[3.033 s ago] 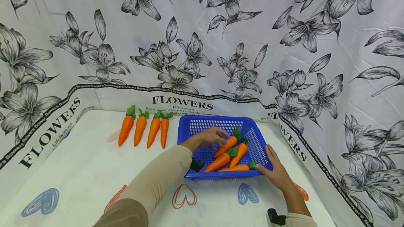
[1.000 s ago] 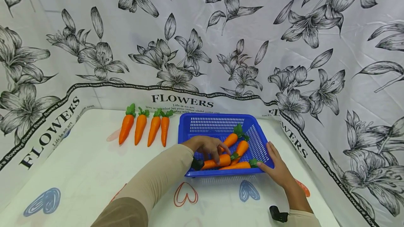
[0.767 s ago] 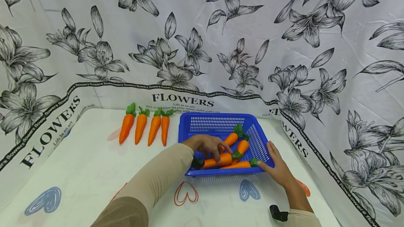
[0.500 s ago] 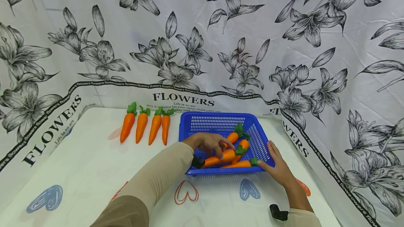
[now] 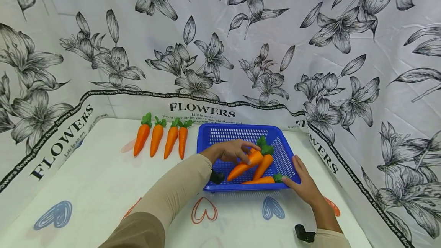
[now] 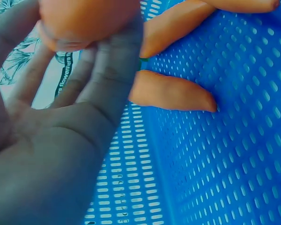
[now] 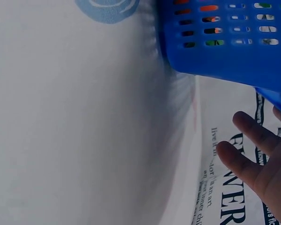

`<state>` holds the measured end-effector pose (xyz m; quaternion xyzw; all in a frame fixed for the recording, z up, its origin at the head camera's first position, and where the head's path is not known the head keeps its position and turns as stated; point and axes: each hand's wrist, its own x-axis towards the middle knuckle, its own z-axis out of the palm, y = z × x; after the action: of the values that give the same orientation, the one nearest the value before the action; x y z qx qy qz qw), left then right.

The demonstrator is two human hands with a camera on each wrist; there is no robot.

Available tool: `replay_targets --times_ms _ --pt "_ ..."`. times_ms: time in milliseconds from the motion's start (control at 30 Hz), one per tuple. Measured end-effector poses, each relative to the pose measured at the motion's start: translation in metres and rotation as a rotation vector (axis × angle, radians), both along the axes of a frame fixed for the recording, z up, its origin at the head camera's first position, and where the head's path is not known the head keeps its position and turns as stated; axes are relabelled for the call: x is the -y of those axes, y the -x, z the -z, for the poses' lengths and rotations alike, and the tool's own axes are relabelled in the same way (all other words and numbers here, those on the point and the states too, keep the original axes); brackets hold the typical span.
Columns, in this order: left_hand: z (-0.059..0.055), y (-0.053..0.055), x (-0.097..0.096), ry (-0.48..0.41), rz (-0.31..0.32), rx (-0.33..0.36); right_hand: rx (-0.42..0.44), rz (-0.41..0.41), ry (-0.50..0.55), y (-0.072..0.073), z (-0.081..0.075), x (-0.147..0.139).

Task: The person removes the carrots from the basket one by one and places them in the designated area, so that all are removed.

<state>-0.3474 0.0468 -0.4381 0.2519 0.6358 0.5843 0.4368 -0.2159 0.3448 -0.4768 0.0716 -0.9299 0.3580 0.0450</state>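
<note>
An orange carrot (image 5: 246, 165) with a green leafy top is held by my left hand (image 5: 234, 151), thumb and fingers around its thick end, tilted over the blue basket. In the left wrist view the same carrot (image 6: 89, 18) sits at my fingertips. Beneath and beside it in the basket (image 5: 241, 127) lie more carrots: one slanted (image 5: 263, 166), one along the near wall (image 5: 260, 180), and one mostly hidden behind my hand. My right hand (image 5: 304, 183) rests against the basket's near right corner, thumb on the rim, fingers extended along the outer side, as the right wrist view also shows.
Several carrots (image 5: 156, 139) lie in a row left of the basket, leaves toward the back. The white table (image 5: 103, 183) has printed hearts. A flower-printed cloth (image 5: 206, 49) rises behind and on both sides. The basket's perforated walls stand around the left hand.
My left hand reached down to the carrot near the basket's front, gripped it, and has raised it up and rightward. The right hand stays at the basket's corner.
</note>
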Motion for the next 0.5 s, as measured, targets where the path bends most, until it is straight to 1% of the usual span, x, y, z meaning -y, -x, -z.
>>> replay_targets --times_ms 200,367,500 --pt "-0.009 -0.002 0.002 -0.056 -0.052 0.043 0.017 0.006 0.002 0.000 -0.001 0.001" --pt "-0.014 -0.004 0.006 -0.079 -0.102 0.039 0.013 0.001 0.011 -0.001 0.000 0.001" --pt "-0.021 -0.005 0.008 -0.110 -0.140 0.036 0.015 -0.001 0.017 -0.001 -0.002 0.000"
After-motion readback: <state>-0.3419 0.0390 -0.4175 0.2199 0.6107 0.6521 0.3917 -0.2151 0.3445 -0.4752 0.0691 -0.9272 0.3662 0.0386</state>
